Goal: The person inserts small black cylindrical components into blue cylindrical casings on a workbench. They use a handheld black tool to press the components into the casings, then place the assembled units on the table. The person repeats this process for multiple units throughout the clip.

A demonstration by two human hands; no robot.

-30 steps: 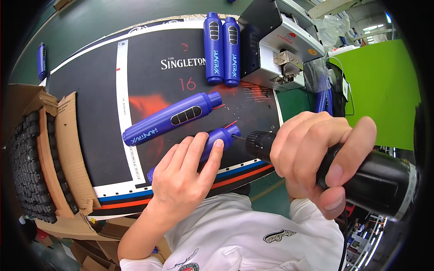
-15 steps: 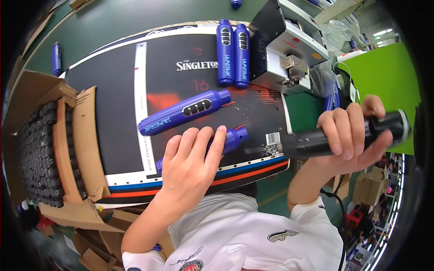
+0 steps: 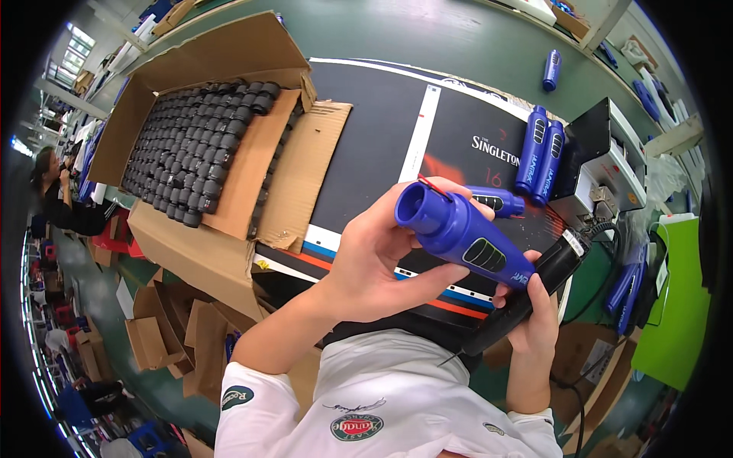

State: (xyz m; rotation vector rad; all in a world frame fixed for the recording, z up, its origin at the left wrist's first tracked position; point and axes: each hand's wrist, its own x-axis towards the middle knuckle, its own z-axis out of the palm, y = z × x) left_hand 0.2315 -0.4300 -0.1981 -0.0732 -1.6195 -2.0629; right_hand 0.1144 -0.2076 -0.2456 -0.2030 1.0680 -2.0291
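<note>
Before me the green tabletop (image 3: 366, 34) is stretching away, with a black printed mat (image 3: 374, 122) covering its near part. An open cardboard box (image 3: 276, 214), packed with rows of black parts (image 3: 183, 153), is standing at the mat's left, one flap lying over the mat's edge. A bright green panel (image 3: 676, 305) is filling the far right, and a black and grey machine (image 3: 615, 164) is sitting near it, at the mat's right end. A black power screwdriver (image 3: 508, 317) is slanting across my right hand (image 3: 540, 320), which is closing around it. The blue tube (image 3: 469, 237) is hanging tilted above the mat, its open end facing up and left. My left hand (image 3: 374, 263) is wrapping that end, fingers behind and thumb along the near side, while fingers of my right hand are touching the other end. Two more blue tubes (image 3: 533, 149) are lying side by side next to the machine, and another blue tube (image 3: 505, 201) is lying partly hidden behind the one I am holding. A dark oval button panel (image 3: 485, 254) is showing on the held tube's side; a thin red wire (image 3: 434, 187) is poking out by its open end. The screwdriver's slim bit (image 3: 450, 358) is pointing down toward my shirt (image 3: 427, 412).
</note>
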